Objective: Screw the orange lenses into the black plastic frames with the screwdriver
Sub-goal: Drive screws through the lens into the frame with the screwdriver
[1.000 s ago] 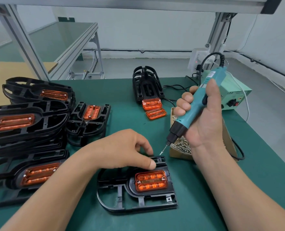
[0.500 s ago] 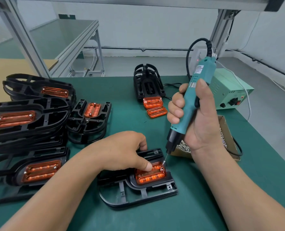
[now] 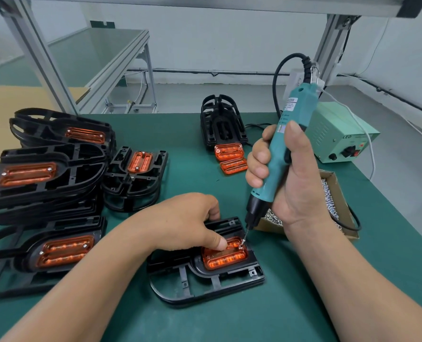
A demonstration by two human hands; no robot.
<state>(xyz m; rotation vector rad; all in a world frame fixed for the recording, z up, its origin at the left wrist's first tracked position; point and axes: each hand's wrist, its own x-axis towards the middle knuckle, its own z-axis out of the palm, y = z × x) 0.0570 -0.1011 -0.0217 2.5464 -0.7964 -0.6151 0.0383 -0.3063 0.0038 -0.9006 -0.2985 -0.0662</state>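
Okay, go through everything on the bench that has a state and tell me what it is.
screwdriver: gripped by right hand, tilted, tip on a screw.
frame: flat on the mat.
lens: seated in the frame, held down by left hand.
loose lenses: two, unmounted.
screw box: open, holding screws.

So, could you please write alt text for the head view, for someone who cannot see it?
A right hand holds a teal screwdriver with its tip at a corner of an orange lens in a black frame, which the left hand holds on a green table. Frames with lenses are stacked at left; a box of screws sits at right.
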